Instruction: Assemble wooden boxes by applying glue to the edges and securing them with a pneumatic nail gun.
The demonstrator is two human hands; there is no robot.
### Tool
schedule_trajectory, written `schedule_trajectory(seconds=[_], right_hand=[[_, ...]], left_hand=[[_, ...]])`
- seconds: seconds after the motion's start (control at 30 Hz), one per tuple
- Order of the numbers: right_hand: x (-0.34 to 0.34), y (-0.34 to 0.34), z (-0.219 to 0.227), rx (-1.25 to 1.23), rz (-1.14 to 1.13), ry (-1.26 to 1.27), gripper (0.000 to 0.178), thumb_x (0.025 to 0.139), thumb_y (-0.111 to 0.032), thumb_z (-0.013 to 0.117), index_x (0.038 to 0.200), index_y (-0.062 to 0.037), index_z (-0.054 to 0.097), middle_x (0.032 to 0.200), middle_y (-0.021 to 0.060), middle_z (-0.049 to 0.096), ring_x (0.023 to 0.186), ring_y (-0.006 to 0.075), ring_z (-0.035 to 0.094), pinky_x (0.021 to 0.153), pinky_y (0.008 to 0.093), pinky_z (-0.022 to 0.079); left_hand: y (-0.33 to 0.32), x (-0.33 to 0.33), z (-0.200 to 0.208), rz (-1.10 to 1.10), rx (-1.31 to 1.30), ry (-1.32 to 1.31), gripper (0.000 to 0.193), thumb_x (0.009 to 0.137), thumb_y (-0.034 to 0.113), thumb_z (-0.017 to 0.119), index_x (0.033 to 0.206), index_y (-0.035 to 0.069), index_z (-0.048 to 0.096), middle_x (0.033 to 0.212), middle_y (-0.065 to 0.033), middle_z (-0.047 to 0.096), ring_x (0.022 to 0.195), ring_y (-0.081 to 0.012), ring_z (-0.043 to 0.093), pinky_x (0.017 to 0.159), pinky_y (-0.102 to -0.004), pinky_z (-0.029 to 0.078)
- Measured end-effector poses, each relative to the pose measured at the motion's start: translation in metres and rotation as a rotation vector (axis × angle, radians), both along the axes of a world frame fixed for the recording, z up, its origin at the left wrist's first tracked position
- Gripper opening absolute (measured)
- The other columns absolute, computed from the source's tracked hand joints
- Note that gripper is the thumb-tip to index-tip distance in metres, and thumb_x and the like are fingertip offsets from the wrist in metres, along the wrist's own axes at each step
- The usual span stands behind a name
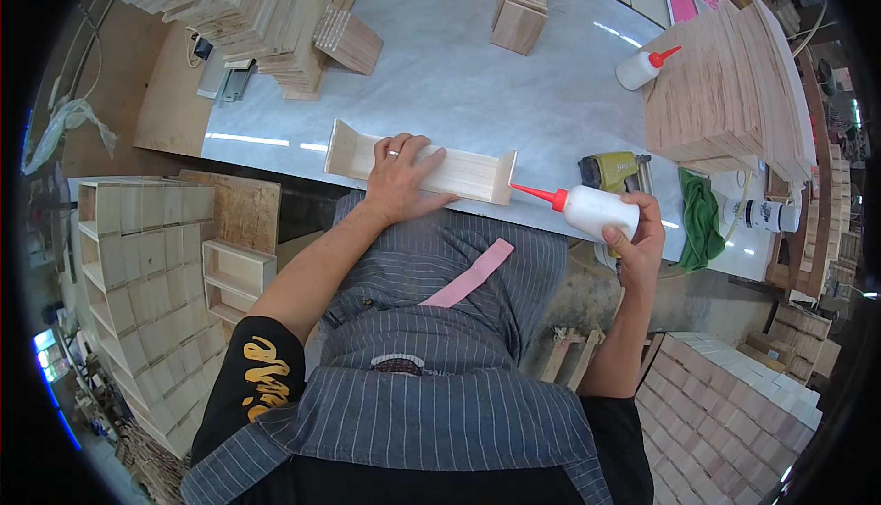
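Note:
A long, shallow piece of pale wood (pixel 468 171) lies along the near edge of the bench, with an upright panel at each end. My left hand (pixel 400 177) rests over its left half, the fingers across it and the thumb spread toward the near side, gripping it. A white squeeze glue bottle (pixel 596 212) with a red nozzle is in my right hand (pixel 641 237), tipped on its side. Its nozzle points left, and the tip is at or very near the outer face of the right end panel; contact is hard to make out.
A yellow-green nail gun (pixel 613 171) and a green cloth (pixel 701 221) lie to the right on the grey bench (pixel 431 65). Beyond them are another glue bottle (pixel 640 70) and stacked boards (pixel 711 92). Tall wood stacks (pixel 248 14) stand far left; assembled boxes (pixel 147 276) are piled left.

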State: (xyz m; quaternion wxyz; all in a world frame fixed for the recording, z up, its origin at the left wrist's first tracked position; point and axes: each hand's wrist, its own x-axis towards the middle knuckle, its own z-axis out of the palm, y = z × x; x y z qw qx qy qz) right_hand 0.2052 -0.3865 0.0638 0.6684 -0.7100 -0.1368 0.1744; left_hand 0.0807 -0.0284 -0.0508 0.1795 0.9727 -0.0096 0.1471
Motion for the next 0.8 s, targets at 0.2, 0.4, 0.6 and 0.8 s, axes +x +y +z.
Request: schedule_trajectory(seconds=[0.2, 0.4, 0.6, 0.8], right_hand=[[-0.005, 0.0, 0.003, -0.013, 0.029, -0.001, 0.052, 0.075, -0.012, 0.089, 0.117, -0.0079, 0.058, 0.118, 0.009, 0.065, 0.106, 0.0185, 0.063, 0.093, 0.0323, 0.052], [-0.003, -0.011, -0.003, 0.082, 0.015, 0.116, 0.056, 0.076, -0.019, 0.085, 0.121, -0.0082, 0.054, 0.12, 0.0115, 0.063, 0.106, 0.022, 0.062, 0.097, 0.0354, 0.048], [0.036, 0.003, -0.023, 0.828, -0.063, 0.598, 0.079, 0.094, -0.044, 0.065, 0.151, 0.0012, 0.035, 0.138, 0.0255, 0.054, 0.122, 0.0444, 0.058, 0.11, 0.0602, 0.043], [0.097, 0.099, -0.054, 0.568, 0.083, 0.369, 0.069, 0.085, -0.007, 0.075, 0.146, -0.0107, 0.043, 0.133, 0.0066, 0.059, 0.125, 0.022, 0.057, 0.105, 0.0422, 0.047]], left_hand=[[0.003, -0.002, 0.0, 0.004, -0.003, 0.009, 0.071, 0.071, 0.058, 0.08, 0.124, 0.012, 0.068, 0.127, -0.0122, 0.053, 0.126, -0.0313, 0.045, 0.11, -0.0501, 0.027], [0.007, 0.001, 0.006, 0.01, -0.006, 0.034, 0.07, 0.07, 0.057, 0.08, 0.123, 0.012, 0.068, 0.128, -0.0124, 0.054, 0.127, -0.0317, 0.045, 0.109, -0.0501, 0.028], [-0.002, 0.007, 0.008, -0.028, 0.001, 0.02, 0.071, 0.072, 0.058, 0.078, 0.125, 0.012, 0.066, 0.129, -0.0145, 0.055, 0.125, -0.0346, 0.049, 0.107, -0.053, 0.031], [-0.002, -0.012, 0.007, -0.036, 0.02, 0.026, 0.071, 0.074, 0.046, 0.081, 0.13, 0.008, 0.062, 0.133, -0.0195, 0.053, 0.128, -0.0387, 0.047, 0.108, -0.0534, 0.033]])
